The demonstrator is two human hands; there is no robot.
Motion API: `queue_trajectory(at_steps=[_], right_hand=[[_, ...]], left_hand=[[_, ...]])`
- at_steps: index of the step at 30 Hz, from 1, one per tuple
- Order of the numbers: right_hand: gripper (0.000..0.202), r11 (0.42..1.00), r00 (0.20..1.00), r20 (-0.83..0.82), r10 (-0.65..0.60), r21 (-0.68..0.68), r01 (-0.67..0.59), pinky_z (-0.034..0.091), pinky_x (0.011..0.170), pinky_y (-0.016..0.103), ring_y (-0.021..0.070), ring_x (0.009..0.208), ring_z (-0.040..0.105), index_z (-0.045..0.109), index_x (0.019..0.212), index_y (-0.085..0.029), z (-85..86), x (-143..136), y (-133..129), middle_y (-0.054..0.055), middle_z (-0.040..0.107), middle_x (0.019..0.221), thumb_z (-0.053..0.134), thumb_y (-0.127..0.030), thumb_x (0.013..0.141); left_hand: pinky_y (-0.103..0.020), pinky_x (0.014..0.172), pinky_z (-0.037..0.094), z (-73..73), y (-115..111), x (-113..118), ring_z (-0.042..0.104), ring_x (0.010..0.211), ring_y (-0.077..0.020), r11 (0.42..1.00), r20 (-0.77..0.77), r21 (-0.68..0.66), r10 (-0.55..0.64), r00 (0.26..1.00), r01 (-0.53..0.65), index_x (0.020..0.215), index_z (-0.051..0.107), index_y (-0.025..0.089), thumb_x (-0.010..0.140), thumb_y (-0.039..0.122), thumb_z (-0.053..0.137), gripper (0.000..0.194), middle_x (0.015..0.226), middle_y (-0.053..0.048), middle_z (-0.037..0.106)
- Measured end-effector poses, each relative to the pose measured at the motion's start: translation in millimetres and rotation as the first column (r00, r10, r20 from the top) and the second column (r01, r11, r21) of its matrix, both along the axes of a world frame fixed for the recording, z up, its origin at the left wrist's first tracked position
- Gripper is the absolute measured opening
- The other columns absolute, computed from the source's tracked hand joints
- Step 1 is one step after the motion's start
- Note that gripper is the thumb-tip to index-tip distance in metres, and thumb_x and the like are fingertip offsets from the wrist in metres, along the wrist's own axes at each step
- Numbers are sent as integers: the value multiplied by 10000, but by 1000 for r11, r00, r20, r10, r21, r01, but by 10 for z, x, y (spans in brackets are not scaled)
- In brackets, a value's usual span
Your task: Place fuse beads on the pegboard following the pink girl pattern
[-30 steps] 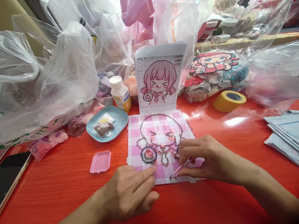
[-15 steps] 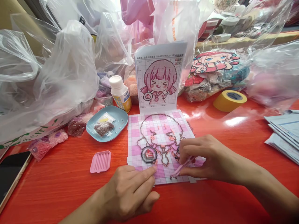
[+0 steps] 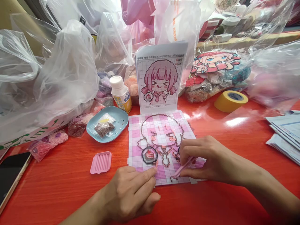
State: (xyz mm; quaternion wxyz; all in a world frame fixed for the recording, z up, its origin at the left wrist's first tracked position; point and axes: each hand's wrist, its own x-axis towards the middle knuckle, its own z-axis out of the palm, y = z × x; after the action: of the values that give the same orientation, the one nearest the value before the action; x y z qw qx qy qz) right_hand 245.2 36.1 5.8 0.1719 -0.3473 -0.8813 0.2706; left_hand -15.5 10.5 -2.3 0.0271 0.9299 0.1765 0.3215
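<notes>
My right hand (image 3: 206, 157) is closed on pink tweezers (image 3: 183, 167), their tips low over the lower edge of a pink and white checked pegboard (image 3: 136, 129), beside a few dark beads (image 3: 173, 179). Beads on the board outline a figure with a round cake emblem (image 3: 149, 154). My left hand (image 3: 131, 190) rests at the board's lower left, its index finger stretched onto the board and the other fingers loosely bent, holding nothing. Behind the board, a printed pattern sheet (image 3: 159, 82) stands upright.
Left of the board are a blue plate (image 3: 119, 117) with bead bags, a pink ridged tray (image 3: 100, 162) and a white-capped bottle (image 3: 120, 93). Yellow tape (image 3: 231, 101) and papers (image 3: 286, 128) lie to the right. Plastic bags (image 3: 67, 62) crowd the back; a phone (image 3: 11, 172) is far left.
The tweezer tips have shifted very slightly to the left by the dark beads. Both hands are otherwise nearly where they were.
</notes>
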Motion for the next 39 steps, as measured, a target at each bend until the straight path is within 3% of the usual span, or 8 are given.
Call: queue_trajectory(at_steps=[23, 39], right_hand=[[158, 1000, 1000, 16, -17, 8, 17, 354, 537, 229, 93, 580, 512, 589, 752, -195, 2, -32, -4, -11, 596, 720, 665, -316, 820], [162, 997, 996, -61, -70, 39, 73, 367, 521, 219, 97, 575, 507, 584, 724, -184, -36, -68, 6, -12, 591, 659, 664, -290, 816]], left_hand=[[-264, 366, 427, 10, -9, -9, 676, 538, -147, 1000, -5, 10, 13, 1000, -13, 815, 608, 69, 969, 188, 339, 332, 837, -150, 756], [-251, 381, 420, 6, -9, -7, 679, 557, -147, 999, -3, 3, 34, 999, -34, 811, 606, 75, 960, 164, 349, 310, 803, -138, 750]])
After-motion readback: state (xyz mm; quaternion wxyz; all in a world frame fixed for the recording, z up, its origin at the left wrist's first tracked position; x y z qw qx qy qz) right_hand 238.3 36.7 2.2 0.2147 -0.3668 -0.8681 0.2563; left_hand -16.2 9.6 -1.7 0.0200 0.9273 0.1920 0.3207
